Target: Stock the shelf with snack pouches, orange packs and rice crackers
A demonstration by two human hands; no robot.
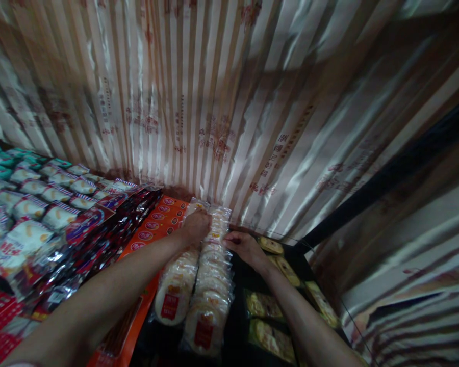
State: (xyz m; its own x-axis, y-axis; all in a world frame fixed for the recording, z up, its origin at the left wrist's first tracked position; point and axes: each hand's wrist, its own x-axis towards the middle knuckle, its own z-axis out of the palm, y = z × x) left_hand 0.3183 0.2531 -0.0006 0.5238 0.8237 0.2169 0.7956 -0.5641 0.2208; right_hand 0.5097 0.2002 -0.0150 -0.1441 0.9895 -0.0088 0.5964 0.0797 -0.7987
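Two overlapping rows of clear-wrapped, round, pale crackers run away from me on a dark surface. The near packets of the left row and the right row show red labels. My left hand is curled over the far part of the left row; its fingertips are partly hidden, and I cannot make out what they grip. At the right edge of the other row, my right hand has its thumb and forefinger pinched together against a cracker packet.
Left of the rows lies an orange printed sheet or pack. Beyond it are dark shiny packets and many white snack bags. Flat yellowish packets lie at right. A dark pole slants before the pleated printed curtain.
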